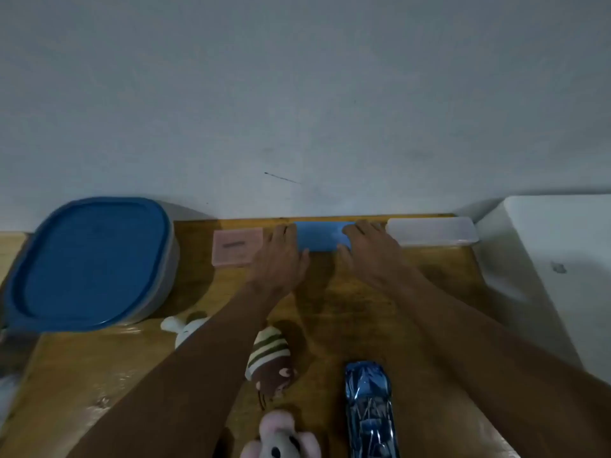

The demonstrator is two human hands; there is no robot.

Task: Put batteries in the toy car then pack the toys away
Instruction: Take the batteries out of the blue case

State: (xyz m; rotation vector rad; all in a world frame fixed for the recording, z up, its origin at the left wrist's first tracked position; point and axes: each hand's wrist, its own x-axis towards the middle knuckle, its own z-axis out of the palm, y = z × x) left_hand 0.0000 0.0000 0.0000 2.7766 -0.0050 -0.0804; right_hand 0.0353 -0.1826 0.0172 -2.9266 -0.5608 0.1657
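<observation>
Both hands hold the blue case (322, 238) in the middle of the frame, tight against the wall. Its long axis runs left to right. The left hand (281, 256) takes its left end and the right hand (367, 249) its right end, fingers (352, 230) laid over the top and thumbs on the near edge. It probably holds the batteries. A pink case (236, 246) and a clear case (433, 231) flank it closely, so the open room is nearer the bottom of the frame, over bare surface (330, 309). The toy car (368, 408) lies at the lower right, lengthwise toward the wall, nearer the right arm, well apart from both hands.
</observation>
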